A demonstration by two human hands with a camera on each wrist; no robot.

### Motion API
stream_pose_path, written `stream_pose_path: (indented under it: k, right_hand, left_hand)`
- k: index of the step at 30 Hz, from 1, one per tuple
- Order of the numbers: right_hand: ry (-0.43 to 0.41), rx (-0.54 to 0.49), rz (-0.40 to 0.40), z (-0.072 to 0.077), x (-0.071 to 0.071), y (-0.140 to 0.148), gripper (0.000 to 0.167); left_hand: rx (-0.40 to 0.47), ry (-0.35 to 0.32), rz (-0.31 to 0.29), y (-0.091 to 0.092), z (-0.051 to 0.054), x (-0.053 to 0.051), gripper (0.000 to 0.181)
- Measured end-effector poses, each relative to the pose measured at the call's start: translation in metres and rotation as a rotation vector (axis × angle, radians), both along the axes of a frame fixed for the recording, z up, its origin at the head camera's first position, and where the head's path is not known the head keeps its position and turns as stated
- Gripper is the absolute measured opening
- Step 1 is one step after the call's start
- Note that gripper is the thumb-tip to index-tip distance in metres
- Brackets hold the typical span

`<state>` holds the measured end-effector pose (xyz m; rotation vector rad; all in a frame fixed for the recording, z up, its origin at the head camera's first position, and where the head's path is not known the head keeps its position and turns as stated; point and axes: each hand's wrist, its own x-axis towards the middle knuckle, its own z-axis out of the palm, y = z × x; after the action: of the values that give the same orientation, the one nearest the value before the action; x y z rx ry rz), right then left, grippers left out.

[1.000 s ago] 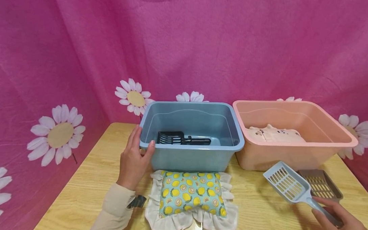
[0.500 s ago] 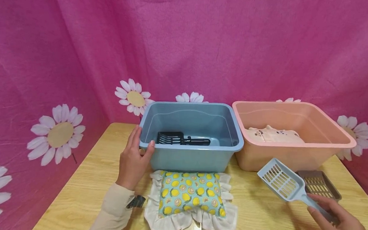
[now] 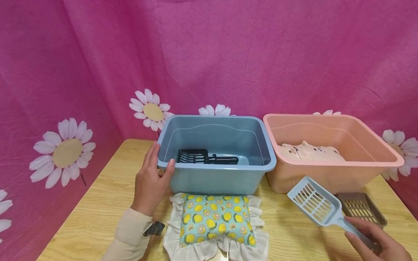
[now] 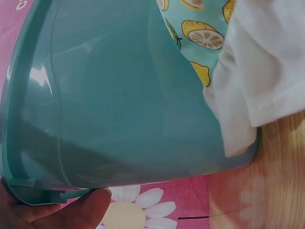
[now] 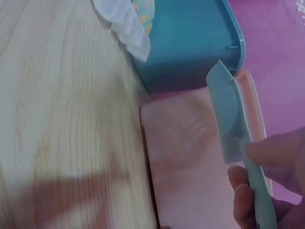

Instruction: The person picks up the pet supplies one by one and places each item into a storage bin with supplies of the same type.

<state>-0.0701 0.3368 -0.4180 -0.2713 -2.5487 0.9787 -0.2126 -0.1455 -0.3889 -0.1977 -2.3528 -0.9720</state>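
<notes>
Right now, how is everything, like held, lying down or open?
Blue bin: upright, open-topped, gripped by left hand
Pink bin: upright, open-topped
Blue scoop: held up by right hand
Black scoop: lying in blue bin
Brown scoop: lying on table
Lemon cushion: resting on table
Cream cloth thing: in pink bin, partly hidden

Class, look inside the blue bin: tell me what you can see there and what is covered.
A black slotted scoop lies inside the blue bin. The bin's near side covers the strip of floor just behind it, so anything there cannot be seen.

Pale-blue scoop (image 3: 336,217), blue bin (image 3: 217,182), peach-pink bin (image 3: 340,177), lemon-print cushion (image 3: 215,222).
</notes>
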Motion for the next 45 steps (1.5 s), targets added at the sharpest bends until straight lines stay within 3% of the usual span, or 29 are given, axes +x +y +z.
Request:
stream_pose_path:
  k: [11,23,30,36,45]
  right_hand:
    - [0.093,-0.023,0.035,0.011,0.002,-0.013,0.031]
    - [-0.023,-0.048,-0.007,0.016,0.001,-0.016,0.033]
    - [0.042,0.002,0.064,0.028,0.001,-0.023,0.032]
    - [0.019,0.018,0.105,0.042,-0.002,-0.030,0.034]
    - [0.038,0.017,0.151,0.057,-0.007,-0.033,0.033]
  left_hand:
    - [0.009,-0.008,0.002,0.000,0.001,0.000,0.069]
    - [0.021,-0.031,-0.012,0.000,-0.001,0.000,0.070]
    - [0.020,-0.018,-0.016,-0.001,-0.001,-0.001,0.069]
    - [0.013,0.005,-0.013,-0.001,0.000,-0.001,0.069]
    - [0.017,-0.038,-0.002,0.000,0.000,-0.001,0.069]
